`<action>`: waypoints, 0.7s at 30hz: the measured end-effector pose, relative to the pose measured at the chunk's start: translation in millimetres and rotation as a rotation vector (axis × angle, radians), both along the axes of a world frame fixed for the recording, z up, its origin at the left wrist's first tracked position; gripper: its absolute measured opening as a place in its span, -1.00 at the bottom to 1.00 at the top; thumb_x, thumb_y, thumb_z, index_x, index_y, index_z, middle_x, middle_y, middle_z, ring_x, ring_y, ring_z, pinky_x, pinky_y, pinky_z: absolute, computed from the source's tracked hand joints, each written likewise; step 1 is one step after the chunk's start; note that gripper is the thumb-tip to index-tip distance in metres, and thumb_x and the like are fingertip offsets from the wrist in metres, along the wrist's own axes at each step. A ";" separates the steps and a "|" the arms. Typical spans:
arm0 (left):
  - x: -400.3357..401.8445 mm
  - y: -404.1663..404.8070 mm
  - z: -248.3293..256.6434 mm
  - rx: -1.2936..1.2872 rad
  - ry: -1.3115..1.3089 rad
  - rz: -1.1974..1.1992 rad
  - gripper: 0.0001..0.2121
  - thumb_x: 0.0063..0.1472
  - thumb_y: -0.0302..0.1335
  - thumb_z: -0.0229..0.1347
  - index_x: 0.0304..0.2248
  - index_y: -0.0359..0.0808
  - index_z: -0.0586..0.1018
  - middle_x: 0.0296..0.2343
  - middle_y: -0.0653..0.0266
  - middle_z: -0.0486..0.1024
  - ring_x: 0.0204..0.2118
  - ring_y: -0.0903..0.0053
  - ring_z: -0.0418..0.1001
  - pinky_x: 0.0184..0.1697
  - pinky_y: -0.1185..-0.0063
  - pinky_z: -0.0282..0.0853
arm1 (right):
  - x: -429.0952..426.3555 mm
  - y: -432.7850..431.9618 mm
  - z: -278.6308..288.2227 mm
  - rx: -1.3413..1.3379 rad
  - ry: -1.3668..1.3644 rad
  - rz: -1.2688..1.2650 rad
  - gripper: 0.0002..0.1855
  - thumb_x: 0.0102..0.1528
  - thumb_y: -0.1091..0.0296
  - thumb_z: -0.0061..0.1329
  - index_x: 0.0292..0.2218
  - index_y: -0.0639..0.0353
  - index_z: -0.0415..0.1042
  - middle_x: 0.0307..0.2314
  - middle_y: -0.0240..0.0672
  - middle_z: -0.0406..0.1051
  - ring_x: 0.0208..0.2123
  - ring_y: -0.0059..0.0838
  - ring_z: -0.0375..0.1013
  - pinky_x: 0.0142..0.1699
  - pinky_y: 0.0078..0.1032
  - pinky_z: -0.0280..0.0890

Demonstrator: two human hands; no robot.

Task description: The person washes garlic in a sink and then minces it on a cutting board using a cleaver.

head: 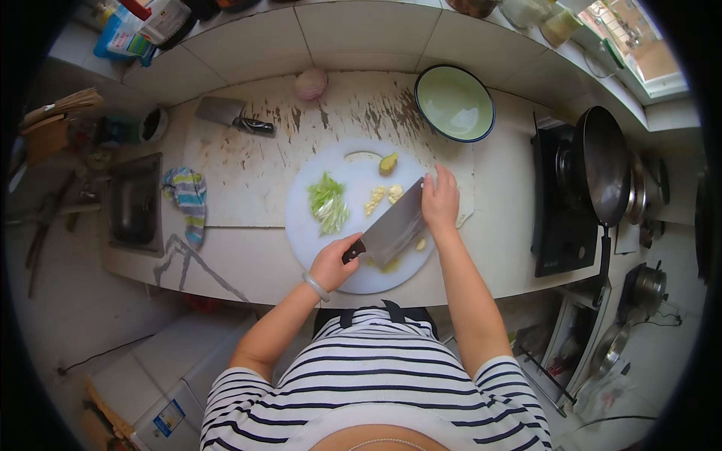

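Observation:
A cleaver (393, 228) lies slanted low over the round white cutting board (304, 248). Its dark handle is in my left hand (334, 264), while the fingers of my right hand (440, 198) touch the far end of the blade. Shredded green vegetable (329, 206) lies on the board's left part. Beyond the blade are a heap of chopped garlic (375, 199) and a second pale garlic pile (395, 194), with a piece of ginger (388, 164) farther back. One garlic clove (421, 244) rests on the near side of the blade, by my right wrist.
A second cleaver (221, 111), an onion (311, 84) and a green enamel bowl (455, 102) stand or lie behind the board. Left are a striped cloth (190, 197) and a sink (133, 206). A wok (602, 166) sits on the black stove (555, 225) at right.

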State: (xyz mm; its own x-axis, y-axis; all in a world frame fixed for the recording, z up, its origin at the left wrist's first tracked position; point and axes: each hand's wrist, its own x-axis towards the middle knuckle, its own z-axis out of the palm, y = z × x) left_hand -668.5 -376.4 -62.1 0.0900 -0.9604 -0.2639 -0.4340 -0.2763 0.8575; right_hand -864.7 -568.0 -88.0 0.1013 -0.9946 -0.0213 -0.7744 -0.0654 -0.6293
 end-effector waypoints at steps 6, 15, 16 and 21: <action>0.1 -1.2 -21.7 0.027 -0.034 -0.071 -0.48 0.03 -0.51 0.09 0.06 -0.20 0.40 -0.32 0.12 0.43 -0.27 0.24 0.43 -0.20 0.41 0.39 | 45.1 10.4 -31.5 0.016 0.411 -0.013 -0.38 0.22 0.03 -0.27 0.20 0.19 0.09 0.23 -0.11 -0.03 0.21 -0.13 0.04 0.30 -0.14 -0.17; -5.2 1.5 -30.7 -0.049 -0.167 -0.111 -0.42 -0.03 -0.57 0.13 0.07 -0.18 0.41 -0.22 0.21 0.42 -0.25 0.29 0.43 -0.20 0.41 0.39 | 44.8 7.8 -35.2 0.014 0.426 0.009 -0.44 0.20 0.20 -0.23 0.19 0.15 0.11 0.23 -0.13 -0.03 0.19 -0.14 0.06 0.27 -0.17 -0.13; -5.5 -0.8 -28.0 0.012 -0.133 -0.088 -0.42 -0.04 -0.56 0.14 0.06 -0.16 0.43 -0.19 0.23 0.41 -0.25 0.30 0.41 -0.18 0.41 0.37 | 44.2 7.8 -34.7 0.007 0.420 0.022 -0.44 0.20 0.22 -0.22 0.19 0.16 0.11 0.23 -0.13 -0.03 0.19 -0.14 0.06 0.26 -0.18 -0.12; -9.7 -8.8 -7.6 -0.009 -0.510 -0.125 -0.44 -0.08 -0.52 0.17 0.02 -0.08 0.48 -0.11 0.29 0.38 -0.21 0.32 0.34 -0.15 0.40 0.30 | 42.8 6.7 -33.8 0.013 0.454 0.027 -0.45 0.19 0.25 -0.20 0.18 0.16 0.13 0.22 -0.13 -0.01 0.17 -0.14 0.08 0.25 -0.20 -0.09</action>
